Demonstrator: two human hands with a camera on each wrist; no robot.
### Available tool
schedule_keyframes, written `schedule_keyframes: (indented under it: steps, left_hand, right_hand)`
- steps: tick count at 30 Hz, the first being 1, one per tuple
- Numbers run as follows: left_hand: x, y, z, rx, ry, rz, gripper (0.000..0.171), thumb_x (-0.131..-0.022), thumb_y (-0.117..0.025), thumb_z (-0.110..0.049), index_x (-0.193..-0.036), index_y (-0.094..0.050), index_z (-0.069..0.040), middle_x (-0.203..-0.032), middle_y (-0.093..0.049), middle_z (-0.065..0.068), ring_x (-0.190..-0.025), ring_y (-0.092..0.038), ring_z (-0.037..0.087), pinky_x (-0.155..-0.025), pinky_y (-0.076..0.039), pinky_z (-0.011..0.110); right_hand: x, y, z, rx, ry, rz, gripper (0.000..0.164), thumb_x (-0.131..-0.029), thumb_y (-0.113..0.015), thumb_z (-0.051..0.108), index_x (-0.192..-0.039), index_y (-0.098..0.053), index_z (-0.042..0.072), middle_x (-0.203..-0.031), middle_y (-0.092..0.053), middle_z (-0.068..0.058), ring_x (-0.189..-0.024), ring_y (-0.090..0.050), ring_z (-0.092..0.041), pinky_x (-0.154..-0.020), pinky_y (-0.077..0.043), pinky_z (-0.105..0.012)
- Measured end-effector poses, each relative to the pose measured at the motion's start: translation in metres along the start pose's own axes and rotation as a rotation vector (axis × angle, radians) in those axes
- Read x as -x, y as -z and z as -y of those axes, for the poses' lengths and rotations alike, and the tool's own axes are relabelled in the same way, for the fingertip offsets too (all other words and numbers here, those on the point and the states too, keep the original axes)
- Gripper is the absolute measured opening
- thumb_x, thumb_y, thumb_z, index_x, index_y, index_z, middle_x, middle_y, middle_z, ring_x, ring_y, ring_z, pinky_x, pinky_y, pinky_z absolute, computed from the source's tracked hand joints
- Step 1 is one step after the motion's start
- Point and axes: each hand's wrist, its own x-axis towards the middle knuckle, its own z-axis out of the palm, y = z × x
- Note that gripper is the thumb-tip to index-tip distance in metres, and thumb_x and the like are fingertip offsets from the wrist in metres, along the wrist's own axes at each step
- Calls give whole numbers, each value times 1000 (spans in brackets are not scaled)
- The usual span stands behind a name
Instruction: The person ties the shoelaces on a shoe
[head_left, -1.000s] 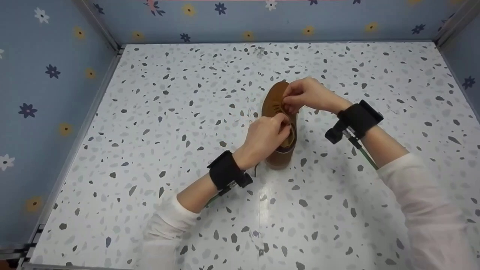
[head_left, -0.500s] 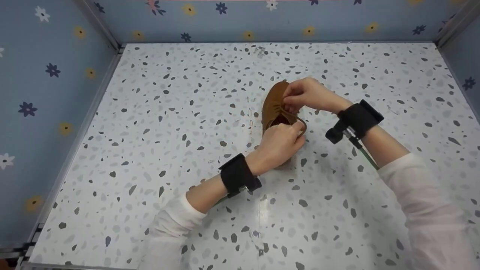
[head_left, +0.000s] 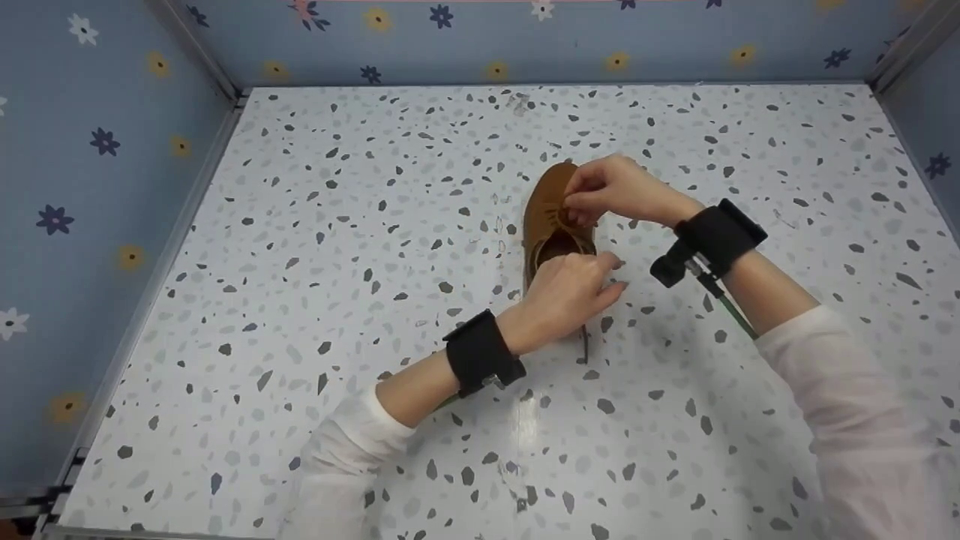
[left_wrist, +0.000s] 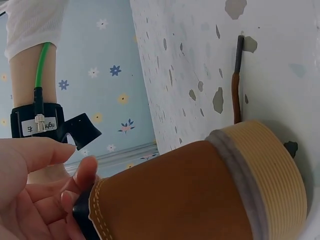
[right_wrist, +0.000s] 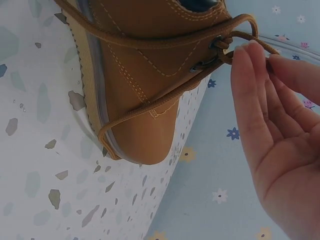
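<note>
Pinching the brown lace (right_wrist: 135, 43) between thumb and fingertips, the right hand (head_left: 619, 189) is just beside the lace holes (right_wrist: 216, 43) of the brown shoe (head_left: 546, 202). The shoe sits sole down on the white table (head_left: 337, 225), a bit to the right of the middle, and its toe points at the blue wall (head_left: 525, 37) in back. Dark and pale specks dot the table, and little flowers dot the wall. The left hand (head_left: 559, 296) is over the back part of the shoe and hides much of it. Its thumb and first finger are loose and spread apart. The other fingers bend close to the dark lining (left_wrist: 86, 215) at the heel, and I cannot tell if they touch it. By the heel, one lace end with a dark tip (left_wrist: 239, 52) pokes out past the pale, bumpy sole (left_wrist: 275, 185). Seen from the right wrist, one long bit of lace crosses the side of the shoe, and another bit runs down to the sole. Each wrist wears a black strap (head_left: 721, 238), and a green cord (head_left: 735, 315) goes from the right one to a white sleeve (head_left: 847, 397).
</note>
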Motion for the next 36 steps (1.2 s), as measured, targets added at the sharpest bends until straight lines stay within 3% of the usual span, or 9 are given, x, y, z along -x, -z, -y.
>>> schedule_keyframes:
  steps: [4, 8, 14, 17, 22, 25, 31, 36]
  left_hand:
    - [-1, 5, 6, 88, -11, -80, 17, -74, -39, -26, -75, -52, -15, -53, -43, -10, -44, -37, 0, -39, -28, 15]
    - [-3, 14, 20, 133, -6, -233, 14, -74, -39, -21, -70, -51, -15, -55, -43, -11, -46, -36, -2, -41, -27, 11]
    - [-4, 26, 54, 254, 106, -379, 7, -72, -43, -14, -73, -49, -9, -62, -45, -8, -51, -38, -2, -44, -30, 9]
    - [-2, 25, 70, 326, 180, -360, 7, -70, -46, -14, -74, -48, -8, -62, -44, -6, -51, -38, 1, -44, -31, 12]
    - [-1, 18, 84, 544, 290, -200, 19, -68, -50, -21, -80, -51, -6, -68, -47, -3, -55, -43, 6, -48, -34, 16]
    - [-2, 13, 87, 624, 309, -149, 25, -65, -53, -24, -83, -52, -6, -73, -48, 0, -59, -43, 8, -51, -34, 17]
    - [-9, 4, 87, 599, 296, -125, 24, -64, -54, -23, -82, -53, -8, -76, -47, 1, -64, -42, 8, -55, -32, 16]
    - [-14, -2, 85, 575, 280, -156, 21, -64, -55, -23, -81, -53, -10, -75, -46, -2, -63, -41, 4, -55, -33, 14]
  right_hand:
    - [2, -2, 6, 49, -1, -19, 19, -71, -48, 14, -80, -50, -3, -70, -51, -15, -58, -48, -26, -50, -38, -31]
    - [3, -2, 8, 91, 8, -40, 16, -70, -48, 13, -78, -52, 0, -68, -51, -12, -57, -47, -25, -50, -38, -31]
    - [2, -1, 7, 99, -9, -43, 18, -69, -50, 18, -77, -52, 2, -68, -51, -10, -58, -48, -24, -50, -39, -27]
    - [1, 0, 4, 82, -8, -39, 20, -68, -51, 20, -77, -52, 2, -67, -51, -11, -57, -48, -22, -49, -39, -27]
    - [-4, 1, -10, 69, -8, -50, 18, -67, -52, 21, -76, -53, 6, -65, -51, -10, -55, -47, -24, -46, -38, -28]
    - [-7, 1, -15, 77, 2, -53, 18, -67, -52, 21, -77, -54, 6, -64, -50, -13, -52, -45, -24, -44, -36, -27]
    - [-1, 0, 2, 60, -18, -48, 19, -67, -52, 21, -78, -54, 5, -65, -49, -15, -53, -42, -25, -46, -35, -29]
    - [1, -1, 9, 27, -37, -32, 21, -68, -52, 19, -80, -53, 2, -66, -47, -19, -50, -41, -20, -44, -33, -26]
